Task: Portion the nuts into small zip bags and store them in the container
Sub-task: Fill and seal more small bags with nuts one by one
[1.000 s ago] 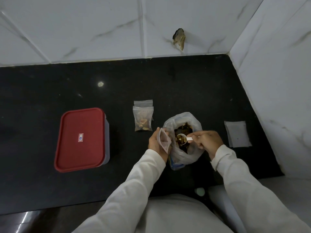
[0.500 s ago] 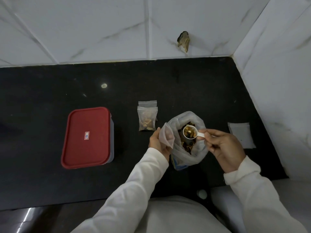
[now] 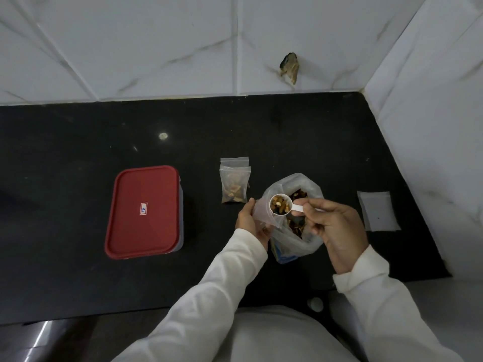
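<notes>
White plastic scoop (image 3: pixel 290 208), heaped with mixed nuts (image 3: pixel 279 205), is pinched by its handle in the right hand (image 3: pixel 337 231). Half a second ago it was over the middle of the big nut bag (image 3: pixel 300 244); now it sits at the mouth of the small zip bag (image 3: pixel 262 213), which the left hand (image 3: pixel 249 223) grips. Filled zip bags (image 3: pixel 234 184) lie just beyond. The red-lidded container (image 3: pixel 143 231) stands well left on the tabletop (image 3: pixel 78 152); its sticker (image 3: pixel 143 208) is unreadable.
</notes>
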